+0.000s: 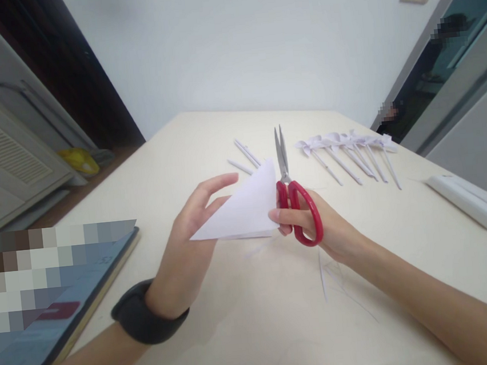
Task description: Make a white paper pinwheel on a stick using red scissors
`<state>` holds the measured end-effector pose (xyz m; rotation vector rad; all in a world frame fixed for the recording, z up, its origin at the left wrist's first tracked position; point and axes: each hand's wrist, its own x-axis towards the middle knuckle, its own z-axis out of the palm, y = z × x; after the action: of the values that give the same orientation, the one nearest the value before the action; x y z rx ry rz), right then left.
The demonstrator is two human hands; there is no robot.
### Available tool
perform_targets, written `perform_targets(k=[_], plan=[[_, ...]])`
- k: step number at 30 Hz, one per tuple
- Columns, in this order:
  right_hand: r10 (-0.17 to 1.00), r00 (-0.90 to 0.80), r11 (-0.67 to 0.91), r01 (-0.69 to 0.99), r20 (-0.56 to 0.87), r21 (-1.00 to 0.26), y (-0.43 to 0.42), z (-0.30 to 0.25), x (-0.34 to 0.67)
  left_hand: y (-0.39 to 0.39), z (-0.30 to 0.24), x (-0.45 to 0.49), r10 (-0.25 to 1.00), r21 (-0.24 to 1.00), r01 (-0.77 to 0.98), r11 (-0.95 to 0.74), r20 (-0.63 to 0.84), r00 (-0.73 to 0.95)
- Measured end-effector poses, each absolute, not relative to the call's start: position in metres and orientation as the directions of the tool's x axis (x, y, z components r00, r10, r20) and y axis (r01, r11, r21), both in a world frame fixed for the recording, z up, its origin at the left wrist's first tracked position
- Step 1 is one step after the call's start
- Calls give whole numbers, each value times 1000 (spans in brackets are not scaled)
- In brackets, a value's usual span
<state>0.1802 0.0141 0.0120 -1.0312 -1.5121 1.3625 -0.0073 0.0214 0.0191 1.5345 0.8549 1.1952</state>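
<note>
My left hand (189,239) holds a white paper folded into a triangle (241,208) above the table, thumb behind and fingers spread along its upper edge. A black band sits on that wrist. My right hand (317,227) grips red-handled scissors (292,195) with the blades closed and pointing away from me. Its fingertips also touch the triangle's right corner. Thin paper strips (327,275) lie on the table under my hands.
A row of several white paper pinwheels on sticks (348,152) lies at the back right, with loose white sticks (245,156) nearby. A tablet (65,303) lies at the left edge of the cream table (250,342). A white long case (473,200) rests at the right.
</note>
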Motion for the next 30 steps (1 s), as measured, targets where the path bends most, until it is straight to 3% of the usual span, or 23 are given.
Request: perform_targets(k=[2,5,10,15,18,21,30], plan=[[948,-309,94,59,71,-994,16,13,181,21,18,-6,948,981,-163,-105,148,283],[950,-305,103,87,72,-991,19,13,183,23,16,-6,942,979,-200,25,44,331],[949,-306,100,69,75,-993,22,12,186,25,12,-8,906,981,-150,124,-50,421],[946,-312,120,77,90,-990,24,15,189,25,7,-10,905,989,-87,116,-69,420],[951,-302,156,284,67,-946,28,16,196,25,6,-9,905,994,-48,101,-71,419],[973,-228,161,580,31,-798,37,10,207,26,7,-8,905,996,-20,86,-69,420],[984,-114,167,850,135,-499,59,-18,228,23,11,-4,884,999,25,47,-53,464]])
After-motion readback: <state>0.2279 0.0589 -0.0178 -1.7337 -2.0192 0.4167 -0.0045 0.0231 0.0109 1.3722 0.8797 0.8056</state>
